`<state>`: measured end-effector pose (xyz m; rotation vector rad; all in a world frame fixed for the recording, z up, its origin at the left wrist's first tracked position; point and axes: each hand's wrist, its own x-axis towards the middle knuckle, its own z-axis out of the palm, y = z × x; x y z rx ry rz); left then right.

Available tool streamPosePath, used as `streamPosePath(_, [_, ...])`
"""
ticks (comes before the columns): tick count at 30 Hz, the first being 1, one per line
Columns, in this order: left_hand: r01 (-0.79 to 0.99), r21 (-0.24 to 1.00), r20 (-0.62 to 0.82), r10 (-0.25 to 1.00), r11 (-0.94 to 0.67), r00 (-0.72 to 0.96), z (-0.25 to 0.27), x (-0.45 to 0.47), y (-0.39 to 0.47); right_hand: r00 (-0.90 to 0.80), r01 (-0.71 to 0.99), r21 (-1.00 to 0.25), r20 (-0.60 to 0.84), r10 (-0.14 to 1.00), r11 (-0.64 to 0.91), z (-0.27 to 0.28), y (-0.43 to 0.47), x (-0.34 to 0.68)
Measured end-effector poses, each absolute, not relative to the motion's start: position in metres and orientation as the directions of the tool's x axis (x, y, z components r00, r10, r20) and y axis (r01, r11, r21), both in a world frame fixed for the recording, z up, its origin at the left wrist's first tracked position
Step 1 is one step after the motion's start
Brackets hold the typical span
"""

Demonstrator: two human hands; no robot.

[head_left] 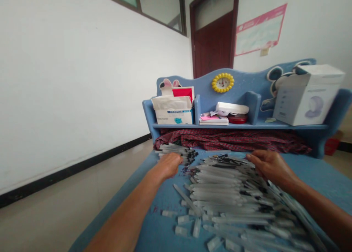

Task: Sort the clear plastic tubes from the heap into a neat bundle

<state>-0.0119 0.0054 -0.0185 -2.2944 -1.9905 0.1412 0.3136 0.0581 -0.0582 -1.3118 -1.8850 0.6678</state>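
Note:
My left hand [171, 165] is closed beside a stack of pens [173, 149] with dark ends, at the far left of the blue desk; its curled fingers hide what they hold, if anything. On the right, my right hand [271, 167] pinches with thumb and forefinger at the far right edge of a large pile of pens [220, 186]. What lies in that pinch is too small and blurred to make out. Loose translucent caps [183, 219] are scattered in front of the pile, and a single pen barrel [187, 200] lies slantwise at its left side.
Behind the pens, a checked cloth [231, 140] is bunched under a blue shelf [176, 126]. The shelf carries a mask box [176, 114], papers [213, 121], a red tin [238, 119] and a big white box [305, 98]. A yellow-rimmed clock [222, 83] is on its back panel.

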Motion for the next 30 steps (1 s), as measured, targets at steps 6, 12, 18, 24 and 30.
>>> streamPosePath(6, [0.973,-0.208,-0.011,0.995,-0.102,0.102,-0.017,-0.007,-0.001,-0.236,0.577,-0.719,0.307,0.922,0.387,-0.056,0.051,0.309])
streamPosePath(12, [0.966,-0.25,0.009,0.998,-0.064,0.068,-0.017,-0.003,-0.001,-0.264,0.575,-0.706,0.319,0.91,0.414,-0.055,0.045,0.308])
streamPosePath(18, [0.97,-0.224,0.022,0.994,-0.097,0.105,-0.021,-0.005,-0.002,-0.282,0.55,-0.711,0.336,0.899,0.438,-0.053,0.044,0.307])
streamPosePath(24, [0.977,-0.102,0.152,0.968,-0.187,0.201,-0.017,-0.005,-0.004,-0.259,0.523,-0.723,0.369,0.893,0.451,-0.051,0.043,0.303])
streamPosePath(30, [0.94,0.077,0.417,0.867,-0.333,0.274,0.0,0.019,-0.017,-0.283,0.439,-0.759,0.39,0.876,0.48,-0.042,0.031,0.295])
